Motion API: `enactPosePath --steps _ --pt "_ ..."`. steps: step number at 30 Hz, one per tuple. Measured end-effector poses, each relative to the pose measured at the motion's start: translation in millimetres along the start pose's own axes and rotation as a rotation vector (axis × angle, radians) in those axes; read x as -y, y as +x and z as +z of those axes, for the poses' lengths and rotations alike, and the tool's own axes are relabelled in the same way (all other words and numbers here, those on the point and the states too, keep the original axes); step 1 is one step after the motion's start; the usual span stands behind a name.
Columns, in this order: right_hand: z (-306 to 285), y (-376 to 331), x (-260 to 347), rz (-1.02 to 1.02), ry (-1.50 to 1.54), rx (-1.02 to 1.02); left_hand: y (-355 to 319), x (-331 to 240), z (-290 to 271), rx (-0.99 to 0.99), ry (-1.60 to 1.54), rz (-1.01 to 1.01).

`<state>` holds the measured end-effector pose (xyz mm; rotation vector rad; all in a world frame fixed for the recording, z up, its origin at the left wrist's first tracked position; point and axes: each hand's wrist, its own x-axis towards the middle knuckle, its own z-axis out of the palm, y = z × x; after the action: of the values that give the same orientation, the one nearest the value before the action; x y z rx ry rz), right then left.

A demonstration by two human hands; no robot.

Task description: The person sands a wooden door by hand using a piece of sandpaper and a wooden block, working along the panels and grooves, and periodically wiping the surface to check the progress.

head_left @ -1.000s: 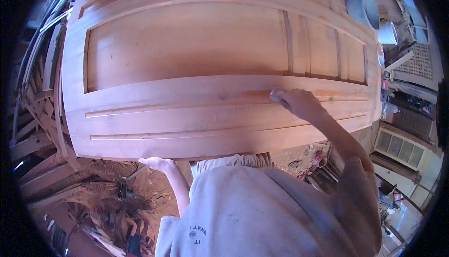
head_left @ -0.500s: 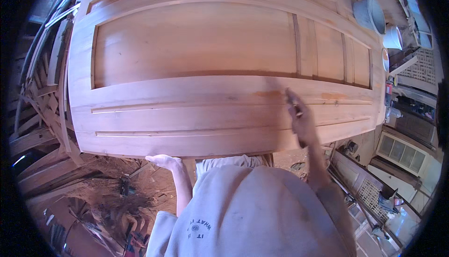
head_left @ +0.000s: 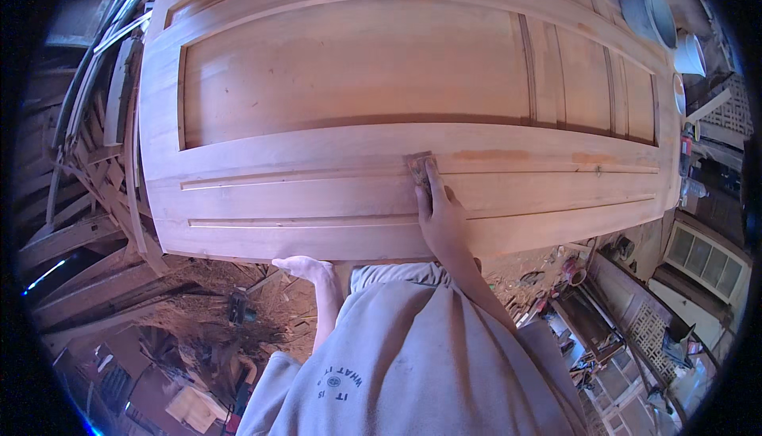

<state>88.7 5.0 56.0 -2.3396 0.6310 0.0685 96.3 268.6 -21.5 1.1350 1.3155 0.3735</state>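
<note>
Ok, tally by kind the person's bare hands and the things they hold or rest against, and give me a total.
Bare hands: 2 (left hand, right hand)
Large pale-brown panelled wooden board: 1
Small brown flat pad, in the right hand: 1
Total: 4

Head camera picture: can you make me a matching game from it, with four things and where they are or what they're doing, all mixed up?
Things
1. Left hand
2. Right hand
3. Large bucket
4. Loose boards

Places and actions
A. Heaped to the left of the panelled wood
B. At the near edge of the panelled wood
C. Holding a small brown pad against the panelled wood
D. By the far right corner of the panelled wood

Right pairs: 1-B, 2-C, 3-D, 4-A
</note>
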Motion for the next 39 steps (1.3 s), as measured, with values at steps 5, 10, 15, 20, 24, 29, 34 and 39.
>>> enactPosePath --steps 5,10,15,20,24,29,34,39 --pt "1 9 -31 -0.200 0.120 -0.246 -19 -13 11 0.053 -0.141 -0.074" --pt "-64 -11 -38 0.397 0.780 -0.103 7 6 -4 -0.004 -0.076 0.006" --pt "-104 -14 -44 0.643 1.164 -0.087 -14 -7 8 -0.071 -0.020 0.034" --pt "-113 -2 -63 0.572 1.498 0.042 -24 -9 14 -0.107 0.025 0.072" --pt "-109 5 -46 0.561 1.448 0.100 -1 6 -1 -0.137 0.069 0.125" --pt "-101 -1 -40 0.591 1.296 0.155 -1 9 0 -0.150 0.034 0.169" --pt "-97 -7 -21 0.610 1.201 0.197 -11 -8 4 -0.052 -0.151 0.113" --pt "-96 -11 -28 0.658 1.150 0.187 -8 1 0 -0.108 -0.121 0.104"
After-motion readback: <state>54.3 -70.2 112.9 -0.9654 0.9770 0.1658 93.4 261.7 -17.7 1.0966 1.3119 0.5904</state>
